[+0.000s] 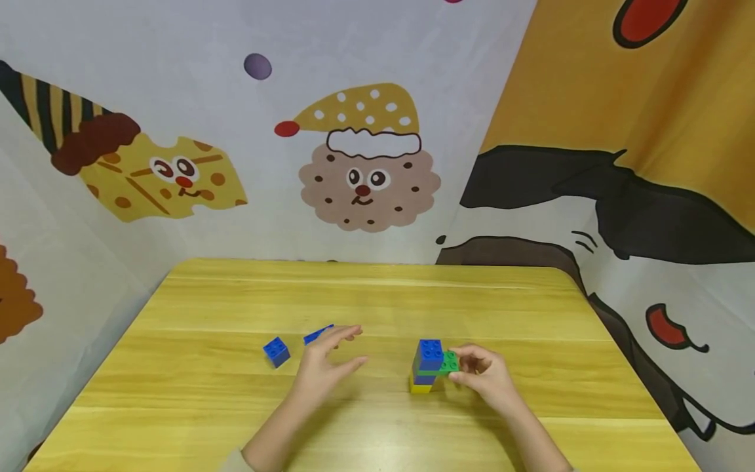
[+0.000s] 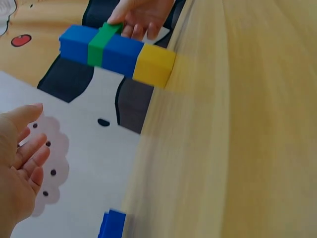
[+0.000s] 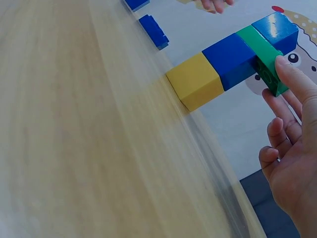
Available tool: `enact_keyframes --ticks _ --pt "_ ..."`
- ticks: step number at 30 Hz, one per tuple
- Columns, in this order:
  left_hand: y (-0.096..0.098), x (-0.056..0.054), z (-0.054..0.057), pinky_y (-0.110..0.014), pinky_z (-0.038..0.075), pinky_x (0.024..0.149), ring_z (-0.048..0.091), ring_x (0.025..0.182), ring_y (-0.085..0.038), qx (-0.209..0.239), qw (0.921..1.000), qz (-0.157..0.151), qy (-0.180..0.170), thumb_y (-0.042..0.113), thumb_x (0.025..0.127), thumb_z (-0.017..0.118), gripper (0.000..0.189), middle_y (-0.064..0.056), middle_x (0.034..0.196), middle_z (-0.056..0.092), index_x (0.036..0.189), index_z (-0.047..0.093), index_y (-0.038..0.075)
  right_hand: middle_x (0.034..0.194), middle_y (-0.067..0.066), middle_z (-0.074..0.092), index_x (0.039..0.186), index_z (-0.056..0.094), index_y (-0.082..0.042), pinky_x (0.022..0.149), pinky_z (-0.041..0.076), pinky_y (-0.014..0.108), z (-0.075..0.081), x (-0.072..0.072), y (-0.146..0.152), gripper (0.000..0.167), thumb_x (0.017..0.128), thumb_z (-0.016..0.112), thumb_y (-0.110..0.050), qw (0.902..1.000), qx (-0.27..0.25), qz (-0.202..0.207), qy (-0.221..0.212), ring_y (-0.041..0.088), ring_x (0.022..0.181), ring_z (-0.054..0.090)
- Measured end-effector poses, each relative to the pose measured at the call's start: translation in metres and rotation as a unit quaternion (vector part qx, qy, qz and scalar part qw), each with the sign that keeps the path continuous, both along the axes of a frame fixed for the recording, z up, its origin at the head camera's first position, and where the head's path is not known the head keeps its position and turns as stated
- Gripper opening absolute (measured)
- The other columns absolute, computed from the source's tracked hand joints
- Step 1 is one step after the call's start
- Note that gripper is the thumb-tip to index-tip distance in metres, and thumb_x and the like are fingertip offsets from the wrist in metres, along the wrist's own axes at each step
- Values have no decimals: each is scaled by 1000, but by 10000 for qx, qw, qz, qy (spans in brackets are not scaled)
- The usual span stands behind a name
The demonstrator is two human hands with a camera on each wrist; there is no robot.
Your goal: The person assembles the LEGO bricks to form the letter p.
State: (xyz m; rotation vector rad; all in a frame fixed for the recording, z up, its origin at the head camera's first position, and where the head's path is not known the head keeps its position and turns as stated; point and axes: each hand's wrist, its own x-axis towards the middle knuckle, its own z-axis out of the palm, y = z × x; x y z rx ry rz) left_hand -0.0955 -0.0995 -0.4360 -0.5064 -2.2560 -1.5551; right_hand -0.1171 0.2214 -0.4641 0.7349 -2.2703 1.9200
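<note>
A small tower of toy building blocks stands upright on the table. From the bottom it has a yellow block [image 3: 195, 83], a blue block [image 3: 229, 58], a thin green block [image 1: 450, 362] and a blue block [image 1: 430, 354] on top. The green block juts out to the right of the tower. My right hand [image 1: 486, 377] pinches that jutting end between thumb and fingers. To the left of the tower my left hand [image 1: 324, 367] hovers over the table with fingers spread, holding nothing. Beyond it lies a flat blue block [image 1: 317, 334], partly hidden by the hand.
Another blue block [image 1: 276, 352] sits on the wooden table [image 1: 206, 406], left of my left hand. Behind the table's far edge hangs a cloth [image 1: 259, 196] printed with cartoon figures.
</note>
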Motion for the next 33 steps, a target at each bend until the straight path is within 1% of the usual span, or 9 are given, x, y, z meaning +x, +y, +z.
enact_keyframes --ticks 4,8,11,14,17,21,24,28,33 --pt "-14 3 -3 -44 47 93 59 106 -16 2 9998 201 -84 7 72 83 50 6 115 65 119 67 14 78 -1 59 106 67 1 55 45 21 0 0 -1 35 74 72 14 9999 -86 66 38 7 67 50" --pt "-25 6 -4 -45 49 90 61 103 -23 54 9993 359 102 -1 70 82 50 -3 113 66 116 68 9 78 -1 58 106 68 -1 55 44 20 1 0 -1 36 74 72 14 9999 -111 66 1 7 67 50" --pt "-32 10 -2 -37 51 86 62 100 -29 -4 9985 524 183 -5 68 82 50 -11 111 67 114 67 4 78 -1 58 106 68 -1 55 44 20 1 0 -1 36 74 72 14 9999 -100 37 -9 7 67 50" --pt "-40 14 -4 -27 49 83 61 97 -33 -67 9976 678 121 -7 67 81 50 -13 109 67 114 66 0 78 -1 58 106 68 0 55 44 20 1 0 -1 36 73 73 14 10000 -83 36 7 7 67 50" --pt "-51 15 -10 -23 45 81 60 97 -31 -96 9962 867 -75 -4 68 82 50 -7 109 68 115 66 3 78 -1 59 106 67 0 56 44 20 1 0 -1 36 73 72 14 9999 -85 70 23 7 67 50" --pt "-65 15 -19 -20 43 91 59 101 -23 -74 9948 1008 -104 0 70 82 48 -2 111 67 116 67 5 78 0 59 106 67 1 56 44 20 1 0 -1 36 73 72 15 9999 -130 91 56 7 67 50" --pt "-74 16 -22 -18 41 92 57 104 -14 -10 9938 1116 2 0 70 82 48 -4 112 67 115 66 4 78 1 59 106 67 2 55 44 20 1 0 -1 36 73 72 15 9998 -158 95 76 7 67 49" --pt "-82 17 -23 -21 43 86 53 106 -2 73 9905 1375 -2 -4 69 82 48 -8 111 67 114 67 1 78 0 59 106 66 3 55 43 20 0 0 -2 36 73 71 16 9998 -163 107 91 7 67 49" --pt "-89 19 -23 -25 42 84 52 105 -2 67 9847 1729 -203 -11 67 80 47 -16 111 66 112 67 -4 79 0 59 106 66 3 55 43 21 0 0 -2 35 73 71 16 9998 -149 96 78 7 67 49"
